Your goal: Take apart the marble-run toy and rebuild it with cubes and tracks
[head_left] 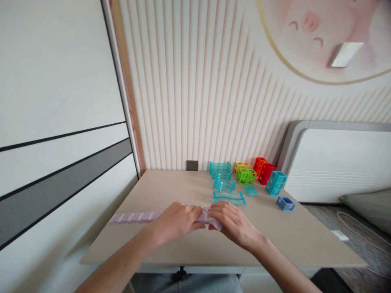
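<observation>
Wall panels in white with grey and black stripes are filling the left side, and a beige table is standing against a ribbed wall. Lying across the table's near left part is a long lilac strip made of square segments, its free end reaching out to the left while its right end is running under the hands. The left hand is resting palm down on the strip, its fingers curling closed over the lilac piece. Just beside it, touching at the fingertips, the right hand is gripping the strip's right end, with its fingers closing tightly around the lilac plastic; a bit of the strip is showing between and below the two hands. Behind the hands, a turquoise rail piece is lying flat, and further back more turquoise rails are sitting near a grey wall socket. To the right of these, a yellow cube, a green cube, red cubes and a teal block are clustering near the wall, with a small blue cube sitting apart nearer the table's right edge. A white unit is standing at far right.
</observation>
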Motion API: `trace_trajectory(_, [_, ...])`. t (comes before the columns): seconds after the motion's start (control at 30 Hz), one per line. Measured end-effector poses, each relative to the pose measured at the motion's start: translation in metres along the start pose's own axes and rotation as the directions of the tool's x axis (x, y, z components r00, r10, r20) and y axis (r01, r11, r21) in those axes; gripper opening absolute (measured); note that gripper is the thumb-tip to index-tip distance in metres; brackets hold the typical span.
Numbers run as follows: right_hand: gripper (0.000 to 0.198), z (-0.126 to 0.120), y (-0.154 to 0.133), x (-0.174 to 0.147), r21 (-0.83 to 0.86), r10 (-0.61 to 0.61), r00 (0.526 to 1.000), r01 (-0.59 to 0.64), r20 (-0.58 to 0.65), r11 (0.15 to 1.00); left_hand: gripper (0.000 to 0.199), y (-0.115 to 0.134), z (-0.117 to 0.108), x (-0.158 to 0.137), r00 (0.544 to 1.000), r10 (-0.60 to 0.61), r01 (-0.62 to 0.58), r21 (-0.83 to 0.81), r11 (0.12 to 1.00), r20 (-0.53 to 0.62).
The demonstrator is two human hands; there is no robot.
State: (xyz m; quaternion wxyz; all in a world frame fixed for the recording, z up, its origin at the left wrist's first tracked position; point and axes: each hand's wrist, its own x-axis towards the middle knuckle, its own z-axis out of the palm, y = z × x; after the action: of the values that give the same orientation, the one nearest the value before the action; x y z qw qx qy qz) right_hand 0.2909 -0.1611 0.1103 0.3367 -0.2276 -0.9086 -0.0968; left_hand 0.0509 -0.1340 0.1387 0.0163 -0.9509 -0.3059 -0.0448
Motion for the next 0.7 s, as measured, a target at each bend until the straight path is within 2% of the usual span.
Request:
trace_trajectory(0.17, [0.040,-0.001,-0.010,0.003,0.042,0.182,0.983,-0.181,-0.023,0.983,0.027,-0.004,0.001,0.001,0.997,-0.005,0.009,0.047,0.999,-0.074])
trace_trajectory(0.27, [0.037,0.004,-0.021,0.004,0.043,0.348,0.935,-0.346,-0.063,0.937,0.027,-0.006,0.002,0.001,0.988,-0.015,0.024,0.059,0.998,-0.154])
trace_trajectory(0.33, [0.042,0.009,-0.028,0.004,0.088,0.450,0.888,-0.443,-0.089,0.892,0.026,-0.006,0.003,0.001,0.980,-0.019,0.033,0.066,0.997,-0.198])
trace_trajectory(0.43, [0.054,0.019,-0.038,0.004,0.216,0.621,0.779,-0.593,-0.090,0.775,0.024,-0.005,0.006,0.000,0.967,-0.025,0.047,0.079,0.996,-0.255])
trace_trajectory(0.53, [0.058,0.030,-0.049,0.004,0.400,0.770,0.636,-0.694,-0.047,0.598,0.020,-0.004,0.011,-0.002,0.951,-0.009,0.059,0.154,0.986,-0.309])
trace_trajectory(0.6, [0.063,0.036,-0.056,0.006,0.538,0.839,0.544,-0.701,-0.024,0.469,0.015,-0.002,0.014,-0.003,0.934,0.022,0.068,0.238,0.969,-0.357])
trace_trajectory(0.7, [0.077,0.044,-0.066,0.012,0.709,0.913,0.407,-0.636,-0.026,0.304,0.016,0.002,0.018,-0.005,0.894,0.070,0.102,0.353,0.930,-0.443])
